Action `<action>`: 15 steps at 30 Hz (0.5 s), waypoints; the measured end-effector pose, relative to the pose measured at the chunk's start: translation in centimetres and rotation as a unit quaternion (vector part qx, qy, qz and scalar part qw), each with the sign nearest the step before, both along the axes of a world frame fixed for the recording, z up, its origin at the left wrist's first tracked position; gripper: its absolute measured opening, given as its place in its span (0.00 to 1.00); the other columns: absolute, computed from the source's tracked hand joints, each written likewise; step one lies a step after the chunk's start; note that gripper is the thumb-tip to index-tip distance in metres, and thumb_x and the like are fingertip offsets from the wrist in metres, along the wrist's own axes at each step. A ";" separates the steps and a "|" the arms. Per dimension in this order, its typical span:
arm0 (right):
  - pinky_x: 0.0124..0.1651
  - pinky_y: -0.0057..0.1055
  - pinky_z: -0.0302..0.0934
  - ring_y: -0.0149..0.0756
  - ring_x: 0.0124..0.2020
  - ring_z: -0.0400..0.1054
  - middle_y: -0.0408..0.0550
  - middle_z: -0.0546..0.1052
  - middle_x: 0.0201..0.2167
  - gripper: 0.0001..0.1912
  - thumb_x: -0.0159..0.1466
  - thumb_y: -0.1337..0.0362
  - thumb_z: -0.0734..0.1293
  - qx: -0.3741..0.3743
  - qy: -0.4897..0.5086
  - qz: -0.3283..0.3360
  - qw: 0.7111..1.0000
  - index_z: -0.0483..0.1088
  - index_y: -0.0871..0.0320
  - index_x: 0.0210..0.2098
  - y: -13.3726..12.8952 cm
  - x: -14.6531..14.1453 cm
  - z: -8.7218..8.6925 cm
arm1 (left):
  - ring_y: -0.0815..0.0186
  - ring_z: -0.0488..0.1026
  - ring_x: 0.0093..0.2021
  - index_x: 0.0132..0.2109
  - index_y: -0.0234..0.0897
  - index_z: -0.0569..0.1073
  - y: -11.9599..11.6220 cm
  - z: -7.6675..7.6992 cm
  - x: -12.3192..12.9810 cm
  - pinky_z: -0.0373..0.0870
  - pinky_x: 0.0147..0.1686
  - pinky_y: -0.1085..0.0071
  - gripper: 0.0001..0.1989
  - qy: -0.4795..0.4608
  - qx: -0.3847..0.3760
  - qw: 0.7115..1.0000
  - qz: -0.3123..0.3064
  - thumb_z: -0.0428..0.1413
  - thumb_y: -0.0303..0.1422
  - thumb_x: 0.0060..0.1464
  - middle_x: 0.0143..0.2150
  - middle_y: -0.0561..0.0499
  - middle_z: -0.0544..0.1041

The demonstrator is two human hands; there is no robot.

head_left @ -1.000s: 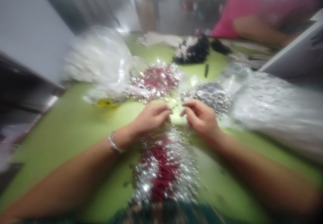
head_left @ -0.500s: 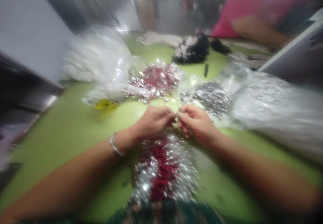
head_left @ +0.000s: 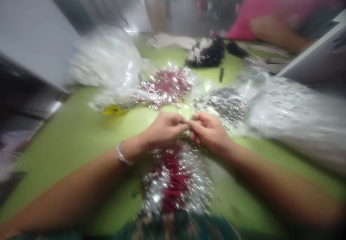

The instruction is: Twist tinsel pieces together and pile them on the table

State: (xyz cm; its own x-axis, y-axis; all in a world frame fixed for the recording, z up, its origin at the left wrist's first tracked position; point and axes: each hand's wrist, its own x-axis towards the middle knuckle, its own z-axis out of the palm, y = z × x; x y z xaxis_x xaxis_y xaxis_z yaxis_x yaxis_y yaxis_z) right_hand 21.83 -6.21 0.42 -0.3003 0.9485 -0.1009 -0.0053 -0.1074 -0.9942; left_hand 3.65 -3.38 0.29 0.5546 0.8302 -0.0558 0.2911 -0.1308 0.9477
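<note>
My left hand (head_left: 169, 126) and my right hand (head_left: 209, 130) meet fingertip to fingertip over the green table (head_left: 81, 142). Both are closed in a pinch; whatever lies between the fingertips is too small and blurred to name. Just below them, close to my body, is a heap of dark red strands with shiny silvery ends (head_left: 175, 182). Beyond my hands sits a second pile of red and silvery pieces (head_left: 171, 83). A pile of grey, silvery small pieces (head_left: 227, 103) lies beyond my right hand, on or in clear plastic.
A large clear plastic bag (head_left: 105, 60) stands at the back left, with a yellow item (head_left: 113, 109) before it. Another filled plastic bag (head_left: 292, 110) lies right. Behind are a black and pale bundle (head_left: 208, 52) and a person in pink (head_left: 259, 13).
My left fingertips have shifted slightly right and press closer against those of my right hand. The piles and bags look the same.
</note>
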 end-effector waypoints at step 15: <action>0.13 0.20 0.56 0.24 0.12 0.62 0.38 0.73 0.17 0.16 0.59 0.52 0.71 0.006 0.021 0.002 1.000 0.65 0.58 0.31 0.2 0.1 -0.2 | 0.73 0.70 0.27 0.30 0.32 0.75 -0.8 0.8 0.4 0.67 0.28 0.76 0.11 -0.028 0.008 0.999 0.024 0.55 0.33 0.59 0.28 0.50 0.76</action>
